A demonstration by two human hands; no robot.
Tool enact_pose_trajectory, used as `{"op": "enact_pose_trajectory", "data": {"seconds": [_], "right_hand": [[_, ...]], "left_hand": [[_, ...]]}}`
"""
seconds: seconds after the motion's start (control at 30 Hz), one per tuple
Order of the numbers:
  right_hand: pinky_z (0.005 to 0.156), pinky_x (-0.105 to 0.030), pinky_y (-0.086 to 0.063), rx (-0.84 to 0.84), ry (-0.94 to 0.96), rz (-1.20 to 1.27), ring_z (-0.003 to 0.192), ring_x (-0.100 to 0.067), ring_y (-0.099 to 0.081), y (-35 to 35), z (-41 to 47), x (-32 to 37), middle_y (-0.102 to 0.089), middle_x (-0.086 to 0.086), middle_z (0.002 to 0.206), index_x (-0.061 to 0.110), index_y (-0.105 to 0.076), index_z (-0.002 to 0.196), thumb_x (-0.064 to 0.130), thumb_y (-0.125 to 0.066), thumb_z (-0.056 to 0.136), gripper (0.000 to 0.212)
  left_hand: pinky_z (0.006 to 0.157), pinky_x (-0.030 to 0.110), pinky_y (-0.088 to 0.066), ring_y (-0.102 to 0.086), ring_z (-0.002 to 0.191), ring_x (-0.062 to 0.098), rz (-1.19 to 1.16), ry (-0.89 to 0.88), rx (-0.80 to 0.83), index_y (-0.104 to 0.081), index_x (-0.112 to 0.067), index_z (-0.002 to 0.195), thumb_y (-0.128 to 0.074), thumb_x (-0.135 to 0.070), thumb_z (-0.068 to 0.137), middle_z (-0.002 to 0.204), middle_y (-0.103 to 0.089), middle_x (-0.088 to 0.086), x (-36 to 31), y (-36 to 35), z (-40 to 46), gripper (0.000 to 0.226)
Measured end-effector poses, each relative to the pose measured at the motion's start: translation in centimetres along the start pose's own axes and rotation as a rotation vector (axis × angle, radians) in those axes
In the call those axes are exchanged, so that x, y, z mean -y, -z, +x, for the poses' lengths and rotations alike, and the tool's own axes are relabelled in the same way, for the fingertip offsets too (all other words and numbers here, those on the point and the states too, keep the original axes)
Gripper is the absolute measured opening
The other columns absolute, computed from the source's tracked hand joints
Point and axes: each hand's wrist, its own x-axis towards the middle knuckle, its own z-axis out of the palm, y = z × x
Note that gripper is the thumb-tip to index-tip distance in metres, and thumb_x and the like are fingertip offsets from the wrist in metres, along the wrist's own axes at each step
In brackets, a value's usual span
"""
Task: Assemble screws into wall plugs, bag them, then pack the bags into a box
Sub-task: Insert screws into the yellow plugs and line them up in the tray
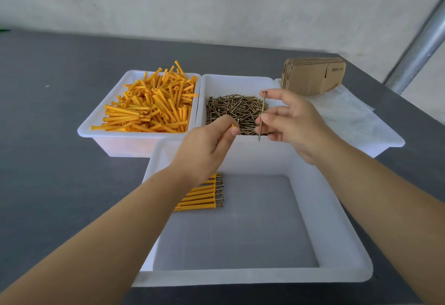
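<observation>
Now right hand (291,121) pinches slim metal screw (262,115).

A long brass screw (262,116) stands nearly upright, pinched in the right hand (292,121). An orange plug (233,125) peeks from the left hand (207,147). Loose plugs (151,106) heap one tray, screws (237,112) the next. Finished sets (204,192) lie side by side in the near tray, beside flat boxes (313,74) and clear bags (344,109).
</observation>
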Motion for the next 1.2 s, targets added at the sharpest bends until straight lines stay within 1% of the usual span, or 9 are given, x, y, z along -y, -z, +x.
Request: {"op": "enact_pose_trajectory", "data": {"seconds": [0.13,0.23,0.4,0.63,0.77,0.93,1.03,1.13,1.2], "right_hand": [[0.060,-0.025,-0.055,-0.086,0.017,0.202,0.074,-0.021,-0.074,-1.4,-2.0,-0.9,-0.072,0.002,0.078,0.022,-0.050,0.131,0.000,-0.057,0.096,0.042],[0.063,-0.026,-0.057,-0.185,-0.001,0.328,0.078,-0.021,-0.075,-2.2,-2.3,-1.7,-0.073,0.000,0.079,0.018,-0.046,0.131,0.001,-0.058,0.095,0.042],[0.064,-0.026,-0.057,-0.265,0.039,0.309,0.078,-0.021,-0.075,-2.3,-2.1,-2.4,-0.074,-0.002,0.079,0.020,-0.045,0.125,0.001,-0.062,0.092,0.041],[0.064,-0.027,-0.058,-0.217,0.152,0.122,0.079,-0.018,-0.074,-2.9,-2.3,-2.9,-0.074,-0.004,0.080,0.019,-0.048,0.120,0.003,-0.068,0.088,0.041],[0.069,-0.033,-0.059,-0.180,0.227,0.001,0.081,-0.017,-0.072,-3.2,-2.6,-3.2,-0.074,0.000,0.083,0.019,-0.070,0.100,0.007,-0.070,0.088,0.017],[0.067,-0.021,-0.052,-0.103,0.316,-0.151,0.079,-0.007,-0.067,-3.5,-2.7,-3.5,-0.073,0.014,0.082,0.024,-0.075,0.096,0.013,-0.069,0.089,0.014],[0.065,-0.020,-0.044,-0.065,0.353,-0.303,0.074,-0.011,-0.060,-3.4,-2.7,-3.9,-0.070,0.012,0.086,0.021,-0.076,0.100,0.013,-0.074,0.086,0.017],[0.063,-0.015,-0.037,-0.086,0.406,-0.484,0.069,-0.010,-0.053,-3.2,-2.6,-4.0,-0.060,0.023,0.074,0.021,-0.078,0.096,0.014,-0.076,0.083,0.015],[0.061,-0.014,-0.038,-0.050,0.374,-0.574,0.067,-0.007,-0.052,-3.1,-2.6,-4.2,-0.057,0.028,0.069,0.024,-0.077,0.092,0.016,-0.075,0.083,0.012]], "left_hand": [[0.057,0.036,-0.040,-0.042,0.056,0.017,-0.044,0.078,0.113,-0.059,-0.018,0.104,-0.040,-0.031,0.105,0.061,-0.046,0.006,0.3,-0.5,0.0,0.023],[0.056,0.031,-0.037,-0.038,0.056,0.013,-0.118,0.148,0.206,-0.058,-0.023,0.106,-0.040,-0.028,0.105,0.058,-0.040,-0.003,0.4,-0.8,-0.3,0.018],[0.051,0.017,-0.035,-0.036,0.056,0.008,-0.277,0.214,0.255,-0.057,-0.020,0.099,-0.040,-0.025,0.105,0.057,-0.039,-0.013,0.3,-1.1,-0.5,0.019],[0.043,0.010,-0.029,-0.033,0.044,0.002,-0.395,0.257,0.285,-0.057,-0.008,0.098,-0.040,-0.019,0.106,0.057,-0.036,-0.013,-0.1,-1.6,-0.3,0.022],[0.047,0.016,-0.030,-0.037,0.045,0.003,-0.349,0.298,0.239,-0.064,-0.016,0.094,-0.042,-0.022,0.105,0.053,-0.040,-0.015,0.2,-1.3,-0.2,0.026],[0.060,0.026,-0.038,-0.044,0.061,0.008,-0.343,0.336,0.183,-0.073,-0.021,0.098,-0.045,-0.006,0.100,0.081,-0.048,-0.001,0.1,-0.6,-0.1,0.031],[0.063,0.030,-0.044,-0.050,0.063,0.008,-0.262,0.272,0.165,-0.067,-0.034,0.099,-0.052,-0.002,0.096,0.075,-0.054,0.001,0.2,0.0,-0.2,0.036],[0.065,0.036,-0.051,-0.063,0.068,0.020,-0.336,0.300,0.098,-0.059,-0.018,0.113,-0.061,0.002,0.090,0.079,-0.063,0.005,0.7,0.2,-0.3,0.030],[0.068,0.036,-0.052,-0.067,0.074,0.019,-0.325,0.292,0.016,-0.058,-0.018,0.108,-0.064,-0.001,0.088,0.081,-0.067,0.005,0.9,0.2,-0.3,0.027]]}}
